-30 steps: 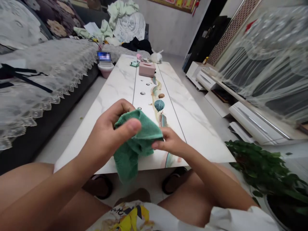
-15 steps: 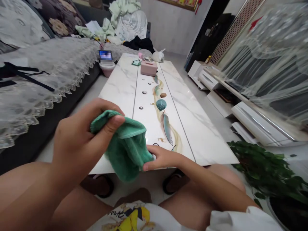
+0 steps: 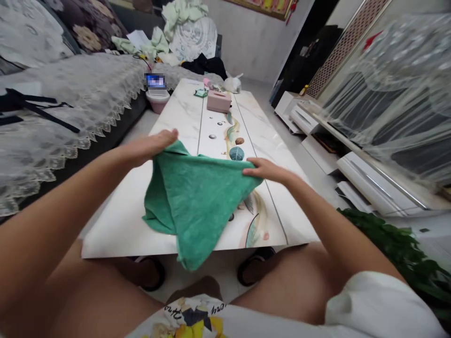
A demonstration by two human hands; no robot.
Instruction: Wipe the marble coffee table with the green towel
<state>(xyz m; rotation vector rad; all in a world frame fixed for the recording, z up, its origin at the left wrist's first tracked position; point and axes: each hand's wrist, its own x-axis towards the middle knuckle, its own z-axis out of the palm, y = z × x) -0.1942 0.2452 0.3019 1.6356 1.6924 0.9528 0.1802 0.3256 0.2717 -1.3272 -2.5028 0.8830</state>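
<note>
A green cloth [image 3: 200, 192] is stretched between my two hands above the near end of the white marble-patterned table [image 3: 116, 220]. My left hand [image 3: 151, 146] pinches its upper left corner. At the upper right corner, my right hand [image 3: 266, 170] grips the cloth between thumb and fingers. The cloth's top edge runs fairly straight, while its lower part hangs in folds. One point of it droops past the table's near edge. Part of the table's painted feather and leaf pattern is hidden behind it.
A pink tissue box [image 3: 218, 101] stands toward the table's far end, with a small green packet [image 3: 201, 93] and a white plastic bag [image 3: 233, 84] near it. The lace-covered sofa [image 3: 88, 89] runs along the left. A leafy plant [image 3: 391, 249] is at the right.
The bunched cloth has been spread out between my hands. Both hands have moved up and forward over the table, the right one also shifting to the right.
</note>
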